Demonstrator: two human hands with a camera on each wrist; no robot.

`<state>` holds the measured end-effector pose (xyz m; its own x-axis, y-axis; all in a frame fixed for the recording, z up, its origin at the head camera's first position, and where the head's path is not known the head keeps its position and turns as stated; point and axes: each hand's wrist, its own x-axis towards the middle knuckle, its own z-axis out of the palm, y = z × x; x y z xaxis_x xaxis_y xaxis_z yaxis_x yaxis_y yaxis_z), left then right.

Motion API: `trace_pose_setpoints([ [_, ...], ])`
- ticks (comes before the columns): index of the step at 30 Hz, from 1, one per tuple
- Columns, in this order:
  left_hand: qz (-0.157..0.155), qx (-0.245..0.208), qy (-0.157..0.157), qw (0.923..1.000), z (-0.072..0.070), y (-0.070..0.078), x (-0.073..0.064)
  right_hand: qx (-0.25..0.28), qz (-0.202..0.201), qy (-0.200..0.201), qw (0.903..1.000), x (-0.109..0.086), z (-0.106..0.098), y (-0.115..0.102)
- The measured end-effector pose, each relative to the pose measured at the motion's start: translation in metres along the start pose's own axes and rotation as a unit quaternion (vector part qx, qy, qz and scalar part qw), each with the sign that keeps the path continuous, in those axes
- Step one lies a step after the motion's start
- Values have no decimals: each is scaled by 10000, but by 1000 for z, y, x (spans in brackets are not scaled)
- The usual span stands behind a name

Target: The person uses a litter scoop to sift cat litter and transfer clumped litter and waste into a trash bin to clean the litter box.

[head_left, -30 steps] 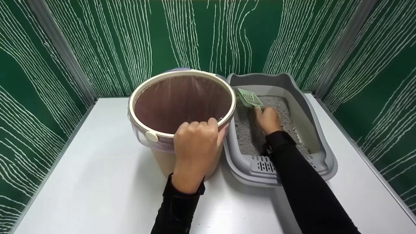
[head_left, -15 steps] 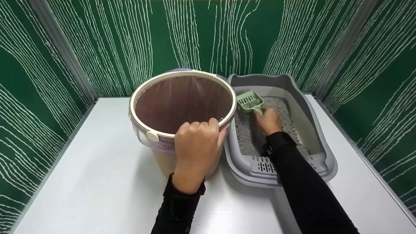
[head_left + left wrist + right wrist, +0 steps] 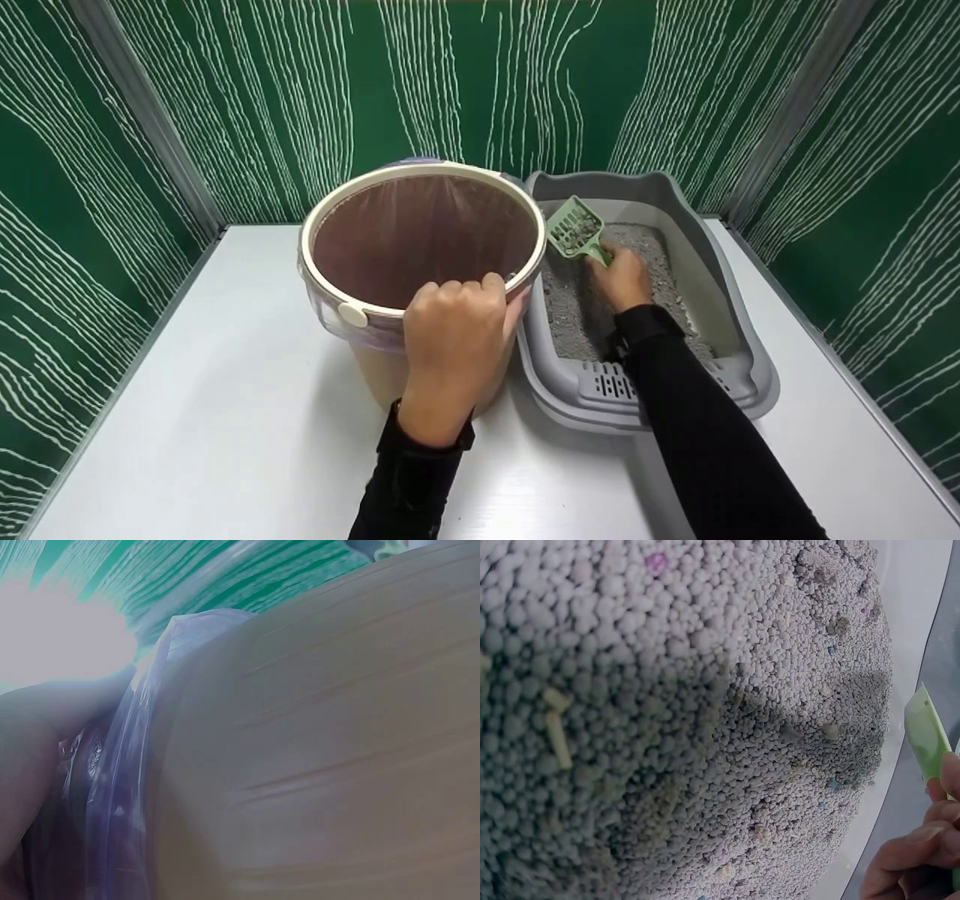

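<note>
One bin (image 3: 379, 375), one tray (image 3: 555, 390) and one scoop (image 3: 591, 248) share the white table (image 3: 255, 315) with two hands. The bin is near the table's middle; the tray of grey litter (image 3: 574, 330) is just beside it, toward the right edge. The left hand (image 3: 454, 322) is clamped on the bin's front rim, over the liner (image 3: 330, 315); the right hand (image 3: 621, 277) grips the scoop's handle, its head, bearing grey clumps, over the tray's back-left part. Three green panels (image 3: 615, 75) surround the table. The right sleeve (image 3: 705, 427) crosses the tray's front edge. The left fingertips are hidden, and whether bin and tray touch I cannot tell. Glare washes out part of the left wrist view.
</note>
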<state>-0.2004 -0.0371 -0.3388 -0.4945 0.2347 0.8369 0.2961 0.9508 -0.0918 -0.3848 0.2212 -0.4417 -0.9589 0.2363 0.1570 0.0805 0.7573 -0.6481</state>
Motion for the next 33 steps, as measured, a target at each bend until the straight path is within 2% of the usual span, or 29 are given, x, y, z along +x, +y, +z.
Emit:
trace_pose_setpoints([
  [6,-21,-13,-35,10000,-1,0,0,-31,-172,74,9998,-3,0,0],
  [13,-16,-21,-36,10000,-1,0,-1,-46,163,81,9998,-4,2,-2],
  [24,-15,56,-24,10000,-1,0,0,-14,394,-235,9989,-2,-1,-4],
  [33,-2,88,25,10000,0,0,0,61,329,-191,9993,-2,1,-3],
])
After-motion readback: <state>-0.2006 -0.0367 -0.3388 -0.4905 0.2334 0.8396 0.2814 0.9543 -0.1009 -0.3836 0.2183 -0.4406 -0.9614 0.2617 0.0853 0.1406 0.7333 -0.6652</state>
